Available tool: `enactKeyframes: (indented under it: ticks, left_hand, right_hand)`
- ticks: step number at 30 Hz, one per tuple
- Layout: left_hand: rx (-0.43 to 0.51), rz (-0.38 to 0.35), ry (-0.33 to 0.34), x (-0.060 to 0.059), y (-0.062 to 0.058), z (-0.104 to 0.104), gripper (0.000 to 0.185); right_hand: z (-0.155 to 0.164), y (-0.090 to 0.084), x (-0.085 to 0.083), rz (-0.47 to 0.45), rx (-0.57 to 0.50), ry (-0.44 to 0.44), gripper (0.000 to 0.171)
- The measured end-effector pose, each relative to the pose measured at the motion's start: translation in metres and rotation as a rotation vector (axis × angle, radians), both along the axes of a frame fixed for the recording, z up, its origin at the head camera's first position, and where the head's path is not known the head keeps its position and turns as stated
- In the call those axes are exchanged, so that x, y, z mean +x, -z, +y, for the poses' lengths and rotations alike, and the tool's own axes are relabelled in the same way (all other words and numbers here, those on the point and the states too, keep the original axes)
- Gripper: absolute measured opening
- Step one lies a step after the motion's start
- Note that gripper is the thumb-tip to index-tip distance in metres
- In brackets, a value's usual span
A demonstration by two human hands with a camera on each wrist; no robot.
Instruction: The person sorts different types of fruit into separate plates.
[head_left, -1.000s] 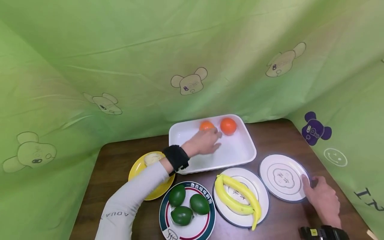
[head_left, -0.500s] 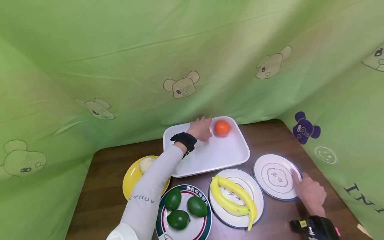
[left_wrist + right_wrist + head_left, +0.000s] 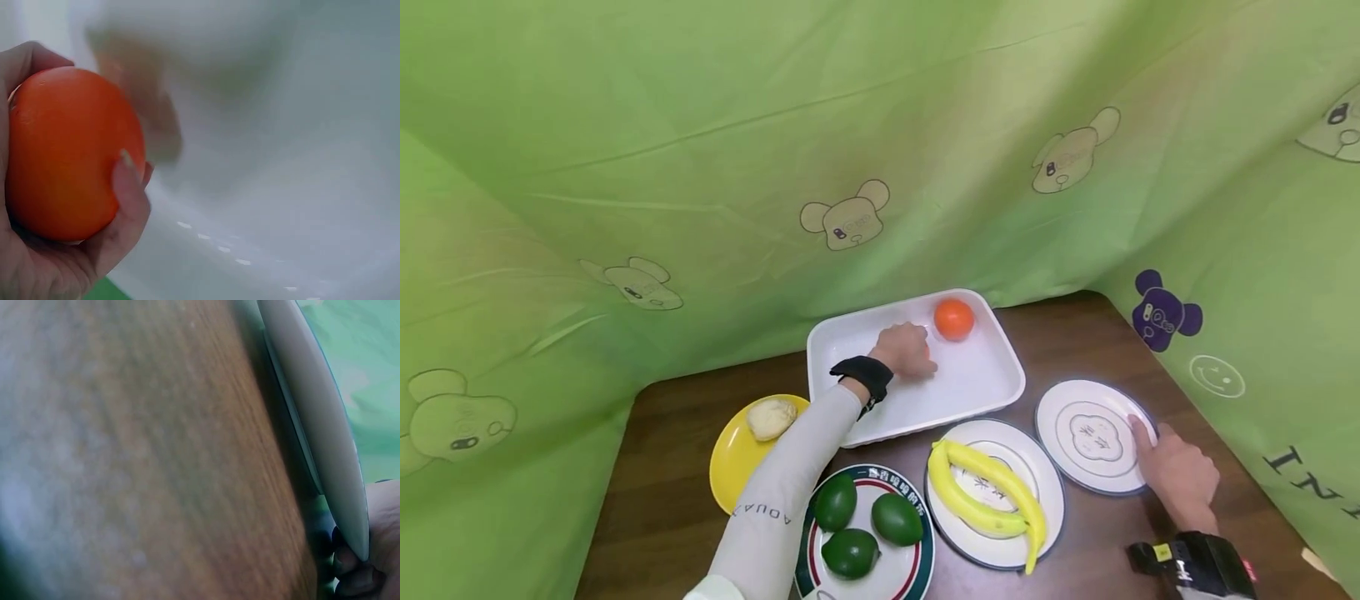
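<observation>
My left hand [image 3: 906, 350] is low inside the white tray [image 3: 973, 383], its fingers and thumb curled round an orange [image 3: 69, 150]. The hand mostly covers that fruit in the head view. A second orange [image 3: 953, 320] sits in the tray's far right corner, just beyond the hand. At the right, my right hand [image 3: 1180, 471] pinches the rim of a white plate [image 3: 1063, 425] with a thin blue edge. Its thumb lies on top, and curled fingers are under the rim in the right wrist view.
Two bananas [image 3: 977, 517] lie on a white plate [image 3: 940, 521] in front of the tray. Several dark green fruits [image 3: 897, 518] fill a plate with a green rim [image 3: 805, 558]. A yellow plate [image 3: 730, 458] bears a pale, lumpy thing [image 3: 771, 418]. Green cloth [image 3: 925, 125] hangs behind the table [image 3: 647, 450].
My left hand reached over the nearer orange, took hold of it and drew it slightly towards the front of the tray. My right hand stays at the white plate's rim.
</observation>
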State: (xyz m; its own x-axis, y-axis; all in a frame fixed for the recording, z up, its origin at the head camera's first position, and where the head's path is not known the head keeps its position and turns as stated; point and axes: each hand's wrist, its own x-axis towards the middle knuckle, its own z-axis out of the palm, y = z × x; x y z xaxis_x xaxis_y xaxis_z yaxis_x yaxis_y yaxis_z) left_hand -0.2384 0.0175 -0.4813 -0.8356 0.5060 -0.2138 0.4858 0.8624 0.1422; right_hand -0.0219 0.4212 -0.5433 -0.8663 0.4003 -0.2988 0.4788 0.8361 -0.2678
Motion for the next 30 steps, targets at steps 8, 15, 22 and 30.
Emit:
enactKeyframes:
  ticks: [8,15,22,30]
  left_hand:
    - [0.142,0.190,0.144,0.038,-0.054,0.066,0.041]
    - [0.053,0.206,0.385,0.100,-0.076,0.143,0.055]
    - [-0.052,0.105,0.518,0.137,-0.042,0.203,0.061]
    - [-0.179,-0.012,0.470,0.149,-0.003,0.219,0.063]
  right_hand:
    - [0.007,-0.002,-0.001,0.000,0.016,-0.002,0.095]
    - [-0.001,0.003,-0.002,0.009,-0.001,0.017,0.093]
    - [-0.002,0.004,-0.001,0.024,0.003,0.028,0.089]
    - [-0.001,0.004,0.000,0.022,0.016,0.039,0.089]
